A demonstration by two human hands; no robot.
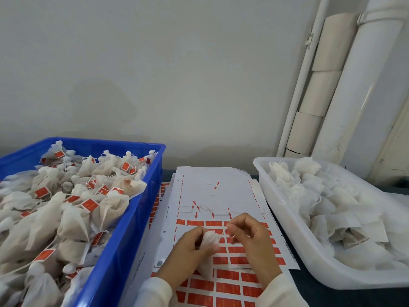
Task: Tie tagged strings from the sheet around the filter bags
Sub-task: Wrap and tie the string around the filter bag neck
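My left hand [188, 247] grips the gathered neck of a white filter bag [209, 239] above the sheet. Its body hangs down below my palm. My right hand [249, 235] pinches a thin white string [223, 232] that runs to the bag's neck. The sheet of red tags [230, 262] lies under both hands; its upper part [212, 191] is stripped of tags, with a few loose strings and red slivers on it.
A blue crate [141, 218] at the left is heaped with tied, red-tagged bags. A translucent white tray [287, 222] at the right holds untied white filter bags. White pipes and cardboard tubes [321, 80] lean in the back right corner.
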